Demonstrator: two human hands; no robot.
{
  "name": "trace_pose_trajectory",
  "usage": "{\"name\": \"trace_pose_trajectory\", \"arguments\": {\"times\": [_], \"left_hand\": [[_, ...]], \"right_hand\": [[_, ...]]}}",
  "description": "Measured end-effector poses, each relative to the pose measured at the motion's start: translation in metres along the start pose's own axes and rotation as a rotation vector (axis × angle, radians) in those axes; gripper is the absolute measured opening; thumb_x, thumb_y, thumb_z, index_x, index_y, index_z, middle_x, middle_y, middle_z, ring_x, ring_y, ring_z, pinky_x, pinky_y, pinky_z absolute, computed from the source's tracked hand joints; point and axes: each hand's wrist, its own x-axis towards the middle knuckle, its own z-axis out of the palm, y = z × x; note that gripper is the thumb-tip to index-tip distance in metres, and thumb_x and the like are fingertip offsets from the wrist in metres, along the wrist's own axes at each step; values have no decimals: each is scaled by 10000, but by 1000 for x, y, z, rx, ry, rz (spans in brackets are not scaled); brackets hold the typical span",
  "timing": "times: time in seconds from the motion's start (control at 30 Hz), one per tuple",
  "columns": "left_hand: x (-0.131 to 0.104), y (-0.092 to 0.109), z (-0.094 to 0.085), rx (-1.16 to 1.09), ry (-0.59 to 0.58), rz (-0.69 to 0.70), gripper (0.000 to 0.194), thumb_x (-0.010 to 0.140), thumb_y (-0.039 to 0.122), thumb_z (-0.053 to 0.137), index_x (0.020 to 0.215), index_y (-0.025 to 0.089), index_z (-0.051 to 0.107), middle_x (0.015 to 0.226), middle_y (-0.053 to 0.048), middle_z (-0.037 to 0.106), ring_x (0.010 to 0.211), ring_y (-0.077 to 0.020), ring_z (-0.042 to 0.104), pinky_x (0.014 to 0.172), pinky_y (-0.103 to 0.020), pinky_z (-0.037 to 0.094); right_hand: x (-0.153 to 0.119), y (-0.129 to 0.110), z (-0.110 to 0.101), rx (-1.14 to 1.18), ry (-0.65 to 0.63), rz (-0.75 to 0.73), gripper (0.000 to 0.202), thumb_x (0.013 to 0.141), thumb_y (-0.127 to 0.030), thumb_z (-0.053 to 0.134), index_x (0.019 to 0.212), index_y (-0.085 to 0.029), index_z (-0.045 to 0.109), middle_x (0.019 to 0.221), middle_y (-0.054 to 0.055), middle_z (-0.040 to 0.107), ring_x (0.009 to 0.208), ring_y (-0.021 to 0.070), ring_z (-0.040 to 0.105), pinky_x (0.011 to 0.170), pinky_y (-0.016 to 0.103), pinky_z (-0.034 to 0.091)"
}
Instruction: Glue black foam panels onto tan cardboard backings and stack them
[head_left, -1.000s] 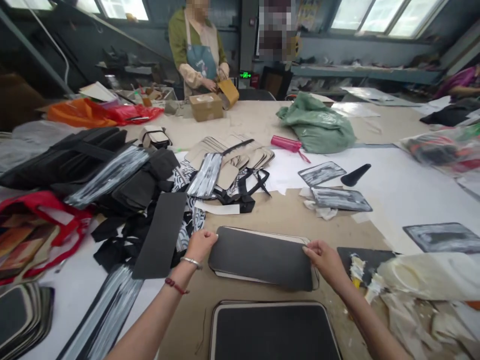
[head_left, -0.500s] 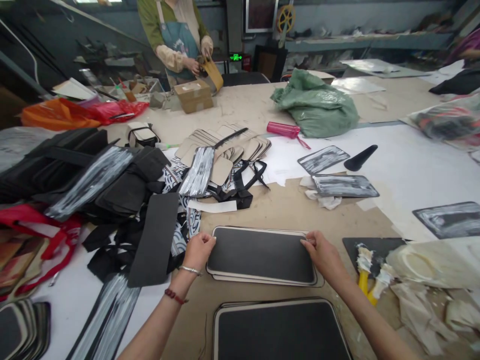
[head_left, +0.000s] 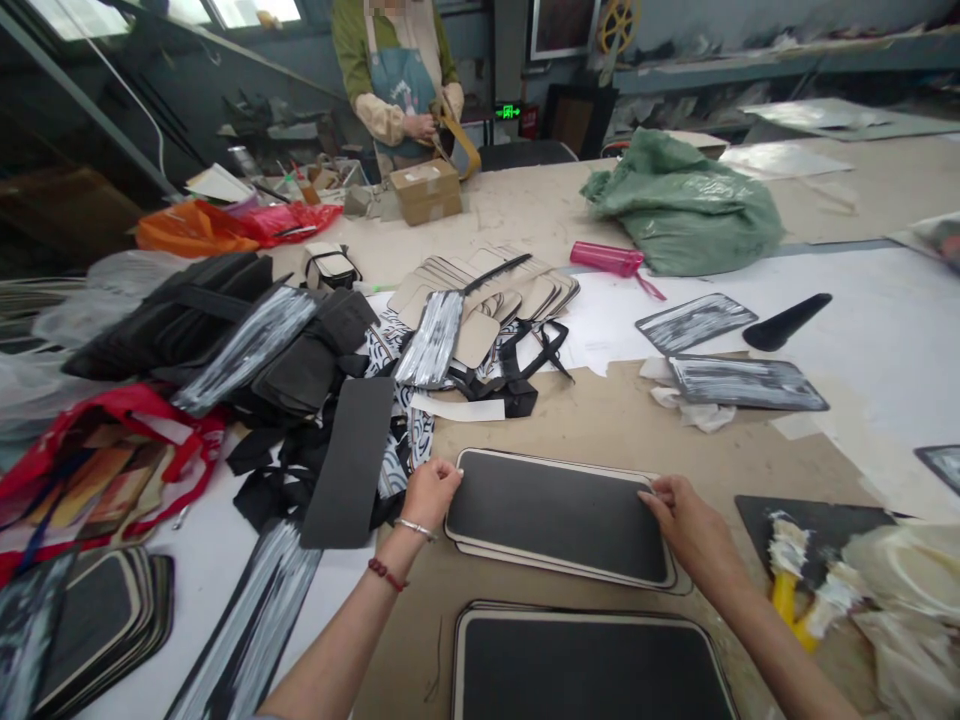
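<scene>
Your left hand point(head_left: 433, 492) and right hand point(head_left: 684, 515) pinch the far corners of a black rectangular panel point(head_left: 559, 515) on beige boards point(head_left: 681, 579), beside a black-topped stack point(head_left: 592, 668).

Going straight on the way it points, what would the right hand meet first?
Probably the black panel: the right hand is at its upper right corner, though exact contact is hard to judge.

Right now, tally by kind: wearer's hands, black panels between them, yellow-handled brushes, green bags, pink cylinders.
Left hand and right hand: 2
Black panel between them: 1
Yellow-handled brushes: 2
Green bag: 1
Pink cylinder: 1
Total: 7
</scene>
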Motion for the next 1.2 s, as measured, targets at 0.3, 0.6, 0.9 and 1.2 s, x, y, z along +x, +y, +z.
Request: {"name": "trace_pose_trajectory", "arguments": {"times": [0.3, 0.6, 0.9, 1.2], "left_hand": [[0, -20, 4, -44, 77, 30, 295, 580, 414, 592, 747, 175, 545, 562, 19, 562, 564, -182, 546, 587, -304, 412], [-2, -18, 5, -89, 2, 1, 267, 570, 423, 580, 664, 175, 554, 558, -10, 596, 581, -196, 574, 592, -311, 438], [-1, -15, 5, -83, 25, -4, 312, 531, 461, 589, 650, 178, 537, 544, 1, 571, 556, -185, 548, 586, -313, 429], [-1, -10, 4, -122, 3, -31, 398, 459, 529, 596, 626, 174, 527, 557, -11, 574, 564, -180, 543, 594, -312, 423]], "right_hand": [[-4, -10, -4, -72, -13, -17, 84, 846, -251, 458, 913, -202, 451, 847, 74, 647, 802, 223, 614, 660, 291, 400], [0, -12, -8, -146, -93, -18, 126, 885, -235, 430, 1000, -185, 444, 852, 75, 644, 792, 221, 608, 629, 276, 358], [2, -15, -13, -149, -123, -55, 119, 885, -205, 429, 999, -179, 449, 818, 58, 619, 746, 202, 583, 611, 258, 334], [5, -10, -12, -99, -125, -110, 139, 876, -157, 445, 1014, -168, 438, 916, 89, 624, 788, 189, 587, 645, 248, 356]]}}
